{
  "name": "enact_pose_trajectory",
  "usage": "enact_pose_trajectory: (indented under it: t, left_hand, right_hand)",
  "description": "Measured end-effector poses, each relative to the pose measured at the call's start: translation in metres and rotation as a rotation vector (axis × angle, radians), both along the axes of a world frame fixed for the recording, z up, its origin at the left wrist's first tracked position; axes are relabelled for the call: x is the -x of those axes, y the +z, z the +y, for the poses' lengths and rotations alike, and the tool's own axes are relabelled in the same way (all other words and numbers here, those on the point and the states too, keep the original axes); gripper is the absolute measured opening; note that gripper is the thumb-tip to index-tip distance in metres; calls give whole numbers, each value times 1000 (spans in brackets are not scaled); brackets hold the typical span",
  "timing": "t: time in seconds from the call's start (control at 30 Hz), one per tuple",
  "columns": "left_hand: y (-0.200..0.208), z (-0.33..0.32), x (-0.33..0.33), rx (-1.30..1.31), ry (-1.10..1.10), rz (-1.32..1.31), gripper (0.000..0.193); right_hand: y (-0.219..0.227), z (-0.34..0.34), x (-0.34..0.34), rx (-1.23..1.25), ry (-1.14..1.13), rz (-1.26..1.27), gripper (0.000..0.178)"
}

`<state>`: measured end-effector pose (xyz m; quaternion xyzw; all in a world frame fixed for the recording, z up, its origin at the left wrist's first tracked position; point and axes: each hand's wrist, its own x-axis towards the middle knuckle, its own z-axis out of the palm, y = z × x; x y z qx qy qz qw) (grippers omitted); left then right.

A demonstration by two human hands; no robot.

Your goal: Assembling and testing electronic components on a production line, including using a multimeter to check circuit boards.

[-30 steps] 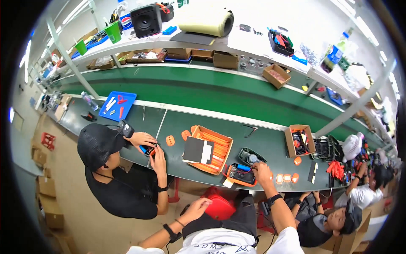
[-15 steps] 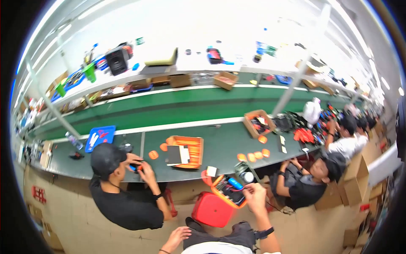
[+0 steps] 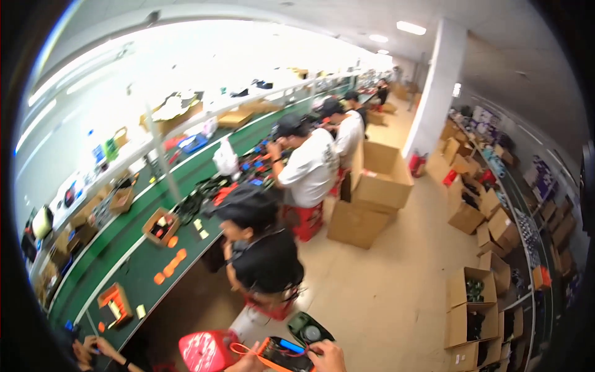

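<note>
Low in the view, an orange-rimmed electronic device housing (image 3: pixel 282 358) lies open, with a blue cylindrical cell (image 3: pixel 292 346) and a red wire loop (image 3: pixel 240 349) on it. My left hand (image 3: pixel 246 361) is closed on its left edge, next to the wire. At the right edge my right hand (image 3: pixel 327 356) grips the housing, fingers bent. Just beyond it is a dark green shell (image 3: pixel 302 325) with a round grey part, close to the housing. Both hands are cut off by the lower border.
A red stool (image 3: pixel 203 351) is left of my hands. A seated person in black (image 3: pixel 266 260) is ahead, beside the green workbench (image 3: pixel 139 263) with orange parts and boxes. Farther on, a person in white (image 3: pixel 310 167) works near large cartons (image 3: pixel 381 177). More cartons (image 3: pixel 474 291) line the right.
My view has swung right, toward the aisle and cartons. My left hand, empty and open before, is now at the housing. My right hand still holds it.
</note>
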<state>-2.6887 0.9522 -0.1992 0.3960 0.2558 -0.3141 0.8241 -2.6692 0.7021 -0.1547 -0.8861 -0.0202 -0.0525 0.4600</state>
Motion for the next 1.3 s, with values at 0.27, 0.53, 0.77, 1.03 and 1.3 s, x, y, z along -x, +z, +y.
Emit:
enact_pose_trajectory:
  t: [0.27,0.53,0.77,1.03,1.3]
  left_hand:
    - [-99,-217,-147,139,-310,-144,62]
    - [-181,-328,-347,-293,-255,4,47]
    - [-251,-533,-531,-685,-871,-104,37]
    - [-266,-755,-727,-679,-820,-189,34]
    - [-267,-887,-834,-908,-866,-552,31]
  right_hand:
    - [-34,-247,-73,49,-404,-29,15]
    - [-18,-466,-233,-54,-560,-4,17]
    - [14,-651,-365,-42,-752,32,19]
    - [-10,-889,-555,-9,-765,44,22]
    - [11,-1108,-841,118,-536,152,18]
